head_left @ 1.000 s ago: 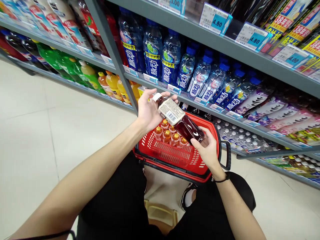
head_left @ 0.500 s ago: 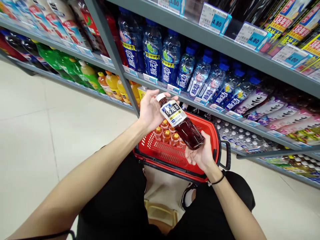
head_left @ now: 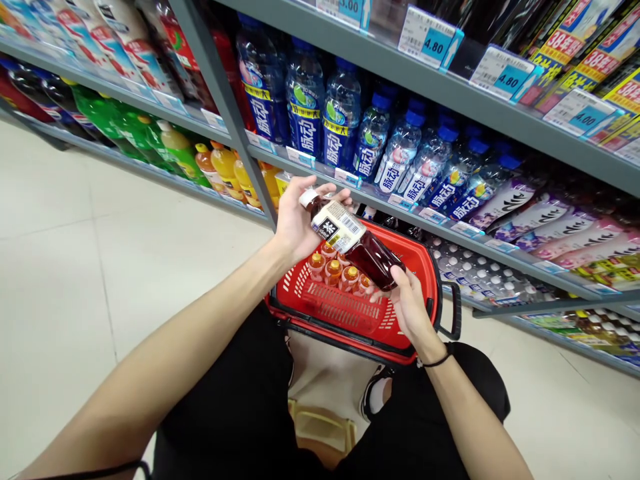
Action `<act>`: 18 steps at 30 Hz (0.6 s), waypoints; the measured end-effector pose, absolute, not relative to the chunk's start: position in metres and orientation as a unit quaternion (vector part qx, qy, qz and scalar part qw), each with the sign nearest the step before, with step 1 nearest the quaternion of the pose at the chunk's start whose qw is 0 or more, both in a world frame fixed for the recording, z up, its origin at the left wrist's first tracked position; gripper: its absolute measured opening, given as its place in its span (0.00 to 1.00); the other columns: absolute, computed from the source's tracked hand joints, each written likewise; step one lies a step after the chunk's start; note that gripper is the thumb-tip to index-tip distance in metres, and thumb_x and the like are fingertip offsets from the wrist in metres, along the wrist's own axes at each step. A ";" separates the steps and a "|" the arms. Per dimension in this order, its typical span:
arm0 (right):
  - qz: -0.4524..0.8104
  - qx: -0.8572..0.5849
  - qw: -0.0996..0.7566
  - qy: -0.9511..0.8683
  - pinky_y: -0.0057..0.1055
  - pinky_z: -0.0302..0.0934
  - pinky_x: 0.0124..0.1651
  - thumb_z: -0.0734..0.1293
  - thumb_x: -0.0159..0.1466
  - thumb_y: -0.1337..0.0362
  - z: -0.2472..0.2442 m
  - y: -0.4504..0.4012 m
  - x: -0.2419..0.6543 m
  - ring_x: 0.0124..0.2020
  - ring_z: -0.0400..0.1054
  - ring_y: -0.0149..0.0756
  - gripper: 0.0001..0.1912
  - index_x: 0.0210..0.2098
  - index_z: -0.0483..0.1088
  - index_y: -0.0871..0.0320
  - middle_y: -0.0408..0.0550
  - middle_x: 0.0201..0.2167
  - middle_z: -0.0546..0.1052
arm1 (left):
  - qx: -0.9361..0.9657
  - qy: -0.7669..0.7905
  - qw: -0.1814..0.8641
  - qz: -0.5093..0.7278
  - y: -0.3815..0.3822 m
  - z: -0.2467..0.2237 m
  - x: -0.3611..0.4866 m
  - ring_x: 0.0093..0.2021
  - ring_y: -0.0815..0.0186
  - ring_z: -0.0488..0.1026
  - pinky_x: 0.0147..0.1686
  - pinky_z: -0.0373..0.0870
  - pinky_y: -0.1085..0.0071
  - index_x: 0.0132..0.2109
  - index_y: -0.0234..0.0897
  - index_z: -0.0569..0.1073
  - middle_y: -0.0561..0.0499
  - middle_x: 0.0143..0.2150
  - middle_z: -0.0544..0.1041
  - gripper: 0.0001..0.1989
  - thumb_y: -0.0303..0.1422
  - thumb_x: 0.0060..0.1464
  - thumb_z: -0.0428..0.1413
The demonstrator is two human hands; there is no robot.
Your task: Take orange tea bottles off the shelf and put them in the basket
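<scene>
A dark oolong tea bottle [head_left: 373,257] with a white cap and a cream label lies slanted between my two hands, cap up and to the left. My left hand [head_left: 295,220] holds it round the neck, some fingers behind it. At the base end my right hand [head_left: 410,303] grips it with the thumb on top; its other fingers are partly hidden under the bottle. Below is a red shopping basket [head_left: 345,333]. Several small orange drink bottles [head_left: 334,272] with yellow caps stand inside it.
Grey shelves run across ahead, with blue-capped drink bottles [head_left: 303,100] behind a shelf edge [head_left: 320,167]. Price tags [head_left: 430,39] line the upper shelf. A black basket handle [head_left: 454,310] sticks out on the right. Between my legs is a yellowish stool [head_left: 323,427] on the pale floor [head_left: 55,253].
The tea bottle has been rolled about its length, so the label's front has turned away to the left and a barcode side shows. Both hands have shifted slightly left with it.
</scene>
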State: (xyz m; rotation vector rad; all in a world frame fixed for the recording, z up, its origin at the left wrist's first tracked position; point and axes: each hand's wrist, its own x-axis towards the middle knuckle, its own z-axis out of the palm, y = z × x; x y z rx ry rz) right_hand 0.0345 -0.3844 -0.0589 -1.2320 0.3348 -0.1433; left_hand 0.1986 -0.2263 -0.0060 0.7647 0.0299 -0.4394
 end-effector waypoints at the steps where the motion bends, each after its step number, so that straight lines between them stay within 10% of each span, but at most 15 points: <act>1: -0.085 -0.591 0.788 0.148 0.34 0.75 0.27 0.77 0.61 0.45 -0.059 -0.386 0.035 0.26 0.75 0.37 0.23 0.41 0.75 0.58 0.49 0.33 0.82 | 0.371 0.016 0.904 -0.212 -0.226 -0.006 0.199 0.48 0.51 0.82 0.50 0.81 0.58 0.37 0.40 0.74 0.43 0.37 0.83 0.15 0.46 0.50 0.61; 5: -0.150 -0.665 0.722 0.118 0.37 0.77 0.34 0.79 0.59 0.49 -0.062 -0.393 0.036 0.30 0.76 0.37 0.28 0.52 0.73 0.55 0.50 0.45 0.81 | 0.371 0.020 0.904 -0.213 -0.225 -0.009 0.200 0.48 0.53 0.83 0.49 0.81 0.60 0.36 0.40 0.75 0.43 0.39 0.84 0.15 0.47 0.49 0.61; 10: -0.238 -0.722 0.647 0.057 0.46 0.75 0.60 0.79 0.60 0.54 -0.067 -0.396 0.034 0.62 0.72 0.49 0.38 0.64 0.65 0.54 0.59 0.64 0.73 | 0.349 0.025 0.910 -0.222 -0.225 -0.012 0.202 0.45 0.53 0.83 0.50 0.81 0.58 0.38 0.40 0.75 0.44 0.37 0.83 0.16 0.47 0.49 0.61; 18: -0.259 -0.777 0.573 0.026 0.50 0.68 0.69 0.78 0.63 0.58 -0.068 -0.394 0.030 0.66 0.68 0.49 0.36 0.66 0.64 0.52 0.58 0.65 0.71 | 0.346 0.031 0.915 -0.208 -0.225 -0.015 0.205 0.47 0.51 0.82 0.49 0.82 0.58 0.38 0.41 0.74 0.43 0.36 0.82 0.16 0.47 0.50 0.60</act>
